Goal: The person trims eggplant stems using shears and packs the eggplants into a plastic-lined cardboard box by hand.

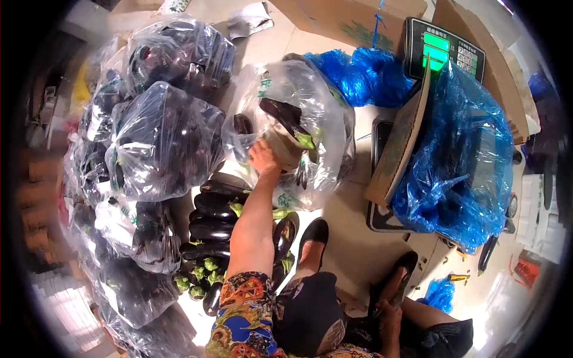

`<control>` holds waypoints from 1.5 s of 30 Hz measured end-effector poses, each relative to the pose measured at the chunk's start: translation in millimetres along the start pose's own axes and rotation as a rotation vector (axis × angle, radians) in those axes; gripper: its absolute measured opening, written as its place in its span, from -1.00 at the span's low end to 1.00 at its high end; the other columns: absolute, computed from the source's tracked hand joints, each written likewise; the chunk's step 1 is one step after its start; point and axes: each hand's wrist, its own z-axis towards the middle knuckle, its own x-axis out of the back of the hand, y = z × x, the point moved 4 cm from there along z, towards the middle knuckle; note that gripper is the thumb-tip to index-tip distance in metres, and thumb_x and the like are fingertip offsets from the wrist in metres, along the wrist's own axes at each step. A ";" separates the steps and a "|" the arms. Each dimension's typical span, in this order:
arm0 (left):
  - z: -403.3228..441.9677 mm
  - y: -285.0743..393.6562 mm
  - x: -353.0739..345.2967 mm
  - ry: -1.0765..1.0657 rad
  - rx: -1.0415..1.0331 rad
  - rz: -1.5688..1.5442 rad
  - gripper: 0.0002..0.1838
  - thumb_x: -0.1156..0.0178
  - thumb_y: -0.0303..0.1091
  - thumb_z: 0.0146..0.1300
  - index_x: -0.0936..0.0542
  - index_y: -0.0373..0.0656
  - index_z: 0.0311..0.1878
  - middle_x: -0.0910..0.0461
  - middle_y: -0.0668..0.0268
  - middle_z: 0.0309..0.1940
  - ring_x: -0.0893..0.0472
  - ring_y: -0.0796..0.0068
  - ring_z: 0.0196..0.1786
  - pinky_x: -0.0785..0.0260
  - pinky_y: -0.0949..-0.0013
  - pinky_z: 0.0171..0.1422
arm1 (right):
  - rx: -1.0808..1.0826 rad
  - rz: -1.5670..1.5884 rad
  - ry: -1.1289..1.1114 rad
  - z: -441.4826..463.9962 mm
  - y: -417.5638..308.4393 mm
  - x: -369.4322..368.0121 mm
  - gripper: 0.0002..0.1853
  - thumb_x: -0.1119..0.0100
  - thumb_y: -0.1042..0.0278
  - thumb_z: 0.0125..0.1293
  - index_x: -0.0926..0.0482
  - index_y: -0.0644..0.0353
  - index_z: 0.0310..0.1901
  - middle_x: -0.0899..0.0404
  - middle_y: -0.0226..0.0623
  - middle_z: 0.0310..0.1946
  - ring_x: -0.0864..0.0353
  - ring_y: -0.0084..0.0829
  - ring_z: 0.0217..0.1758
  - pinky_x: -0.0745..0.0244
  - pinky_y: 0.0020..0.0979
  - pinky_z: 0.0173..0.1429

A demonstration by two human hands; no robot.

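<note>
My left hand (262, 156) reaches to the near rim of an open clear plastic bag (325, 128), its fingers closed on the film. Inside the bag a dark eggplant (280, 113) with a green cap lies at a slant, and a second dark eggplant (243, 123) shows by the bag's left side. Below my left forearm, several glossy eggplants (213, 206) lie in a row on the floor, partly hidden by the arm. My right hand (389, 315) is low by my right leg, fingers curled; whatever is in them cannot be made out.
Filled, tied bags of eggplants (167, 140) are piled along the left. On the right stands a cardboard box (401, 143) lined with blue plastic (459, 161), beside a scale display (444, 48). Blue film (358, 71) lies behind the open bag. A loose eggplant (487, 253) rests at the right.
</note>
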 end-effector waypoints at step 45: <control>-390.1 252.3 434.3 -0.378 -2.005 -0.427 -0.30 -0.35 -0.44 -0.16 -0.50 -0.08 0.21 -0.51 0.23 -0.17 -0.51 0.18 -0.05 -0.35 0.16 0.08 | 1.014 -0.125 -0.107 -158.0 -90.9 86.4 -0.19 -0.29 0.30 0.27 -0.07 0.27 0.46 -0.31 -0.04 0.28 -0.33 -0.17 0.38 -0.17 -0.30 0.44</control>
